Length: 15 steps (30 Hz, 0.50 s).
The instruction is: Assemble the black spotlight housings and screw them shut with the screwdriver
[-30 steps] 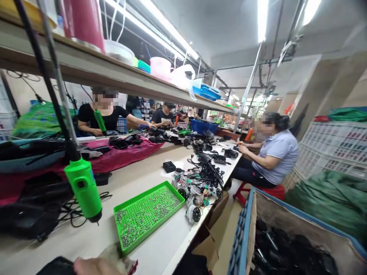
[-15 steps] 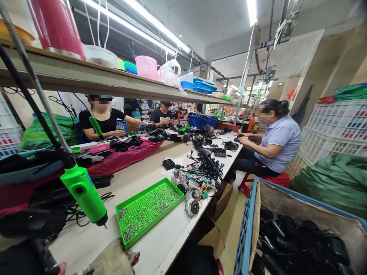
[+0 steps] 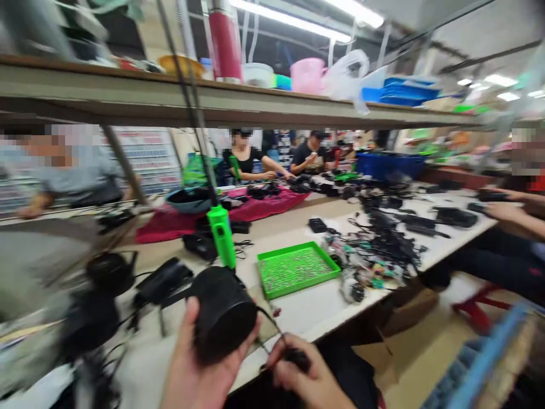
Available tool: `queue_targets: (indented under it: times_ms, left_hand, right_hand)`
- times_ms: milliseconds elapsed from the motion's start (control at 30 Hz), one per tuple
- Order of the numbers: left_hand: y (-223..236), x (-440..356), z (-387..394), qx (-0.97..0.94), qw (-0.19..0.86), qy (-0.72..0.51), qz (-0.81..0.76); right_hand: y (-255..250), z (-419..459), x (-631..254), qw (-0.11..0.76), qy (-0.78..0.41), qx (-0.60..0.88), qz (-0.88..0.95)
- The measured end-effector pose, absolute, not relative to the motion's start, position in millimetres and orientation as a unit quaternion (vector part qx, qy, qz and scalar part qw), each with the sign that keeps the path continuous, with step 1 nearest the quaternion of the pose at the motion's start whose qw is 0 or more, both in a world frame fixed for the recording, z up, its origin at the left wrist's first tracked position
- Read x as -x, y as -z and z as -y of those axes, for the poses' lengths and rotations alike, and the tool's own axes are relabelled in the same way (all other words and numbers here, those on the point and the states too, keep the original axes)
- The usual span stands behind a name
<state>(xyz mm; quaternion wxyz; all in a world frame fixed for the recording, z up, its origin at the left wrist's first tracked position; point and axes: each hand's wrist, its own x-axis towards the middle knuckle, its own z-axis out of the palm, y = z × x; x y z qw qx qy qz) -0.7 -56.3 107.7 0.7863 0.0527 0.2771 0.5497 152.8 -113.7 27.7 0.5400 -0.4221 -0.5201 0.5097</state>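
Observation:
A black, rounded plastic housing [image 3: 223,315] rests in my left hand [image 3: 204,369], fingers and thumb wrapped round its sides. From it a thin black cord [image 3: 272,321] runs to the right. My right hand [image 3: 300,369] is closed on this cord, with a dark lump of it at the fingers. Just behind the housing hangs a green electric screwdriver [image 3: 222,236], its tip hidden. Beyond my hands lies a green perforated tray [image 3: 272,292] with many small screws in it.
Right of the tray, motors, circuit boards and cables form a heap [image 3: 383,244]. More black housings [image 3: 164,281] lie at the left. A loaded shelf [image 3: 276,111] spans overhead. Co-workers sit across the bench and at the right. A blue crate [image 3: 481,358] stands lower right.
The view has swung left and is blurred. My hands have come into view with the black housing and its cord. The screwdriver and tray now appear smaller and farther off.

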Motion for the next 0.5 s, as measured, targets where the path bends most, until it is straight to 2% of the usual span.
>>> queue_targets:
  times_ms: [267,367,500]
  left_hand:
    - [-101,-10,60,-0.074,0.73,-0.582,-0.351]
    - [-87,-16,64,-0.093,0.723,-0.569,-0.38]
    - [-72,-21,65,-0.129,0.717,-0.569,-0.381]
  right_hand:
    - [-43,109,-157,0.634,-0.53,0.404,0.392]
    - [-46,107,-157,0.608,-0.533,0.441,0.39]
    - [-44,101,-164,0.522,-0.508,0.504,0.464]
